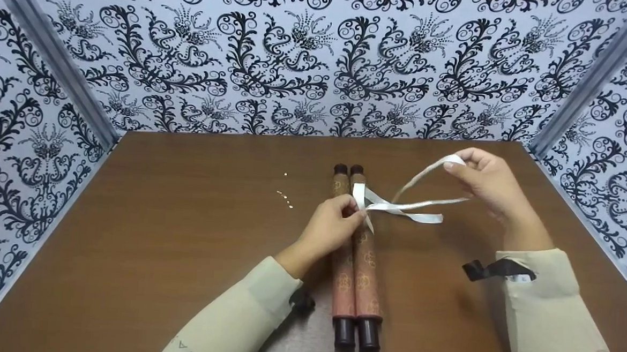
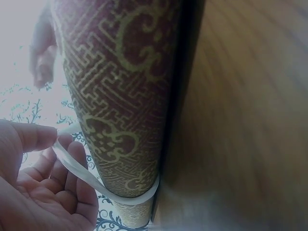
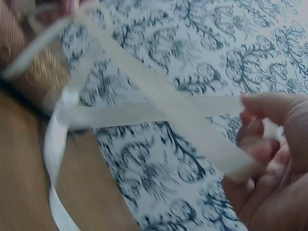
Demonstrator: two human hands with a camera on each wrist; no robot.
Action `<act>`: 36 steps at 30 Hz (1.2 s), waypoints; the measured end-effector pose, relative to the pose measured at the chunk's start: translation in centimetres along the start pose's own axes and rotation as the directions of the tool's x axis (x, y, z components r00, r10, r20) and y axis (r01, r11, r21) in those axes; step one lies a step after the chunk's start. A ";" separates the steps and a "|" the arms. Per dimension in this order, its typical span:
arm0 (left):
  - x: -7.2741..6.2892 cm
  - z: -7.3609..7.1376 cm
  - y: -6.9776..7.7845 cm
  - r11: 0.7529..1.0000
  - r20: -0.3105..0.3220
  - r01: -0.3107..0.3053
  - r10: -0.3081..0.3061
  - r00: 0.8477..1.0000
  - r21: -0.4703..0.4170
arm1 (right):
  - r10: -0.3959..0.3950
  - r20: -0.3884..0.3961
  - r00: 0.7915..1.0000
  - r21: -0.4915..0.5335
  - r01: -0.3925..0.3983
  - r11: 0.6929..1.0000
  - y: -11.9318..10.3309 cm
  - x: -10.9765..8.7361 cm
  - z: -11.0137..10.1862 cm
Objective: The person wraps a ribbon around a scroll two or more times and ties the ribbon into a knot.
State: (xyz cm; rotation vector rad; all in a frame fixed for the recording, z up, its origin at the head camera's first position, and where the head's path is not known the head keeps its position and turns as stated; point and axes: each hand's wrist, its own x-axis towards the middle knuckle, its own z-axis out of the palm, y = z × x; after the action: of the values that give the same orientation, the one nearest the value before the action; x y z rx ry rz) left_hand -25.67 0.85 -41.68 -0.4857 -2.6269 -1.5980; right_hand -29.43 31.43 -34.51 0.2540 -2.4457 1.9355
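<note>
Two patterned scroll rolls, a left one and a right one, lie side by side on the table, reddish-brown with gold motifs and dark end knobs. A white ribbon passes round them near their far end, as the band in the left wrist view shows. Over the rolls, my left hand pinches the ribbon between thumb and fingertips. To the right and above the table, my right hand pinches the ribbon too; its strands stretch between both hands. One loose ribbon end hangs beside the rolls.
The brown wooden table is bordered by walls with black-and-white scrollwork. Small white specks lie left of the rolls. Black straps circle both wrists over light sleeves.
</note>
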 end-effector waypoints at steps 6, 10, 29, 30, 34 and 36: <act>-0.1 0.0 0.1 1.000 0.014 0.006 -0.006 1.000 -0.016 | 0.000 -0.012 1.000 -0.573 -0.007 0.819 1.4 0.4 -2.0; -0.2 0.0 0.1 1.000 0.009 0.007 -0.007 1.000 -0.018 | 0.061 0.017 0.998 -0.687 -0.033 0.726 2.7 0.6 -3.0; -0.1 0.1 0.0 0.999 0.006 0.012 -0.011 1.000 -0.030 | 0.080 0.065 0.995 -0.738 -0.007 0.675 3.3 0.9 -0.1; -0.1 0.2 0.0 0.999 0.007 0.014 -0.014 1.000 -0.033 | 0.065 0.082 0.994 -0.726 0.015 0.687 3.2 0.9 0.4; -0.1 0.1 0.1 1.000 0.008 0.011 -0.010 1.000 -0.024 | 0.013 0.151 0.988 -0.681 0.094 0.726 2.9 0.8 3.0; -0.1 0.1 0.1 1.000 0.009 0.004 -0.004 1.000 -0.013 | -0.008 0.193 0.981 -0.638 0.131 0.759 2.8 0.7 4.4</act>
State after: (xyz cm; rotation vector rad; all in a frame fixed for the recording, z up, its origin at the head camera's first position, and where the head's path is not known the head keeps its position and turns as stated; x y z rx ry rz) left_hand -25.55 0.92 -41.67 -0.4902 -2.6274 -1.6189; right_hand -30.05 27.72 -38.17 0.5007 -2.9795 0.9506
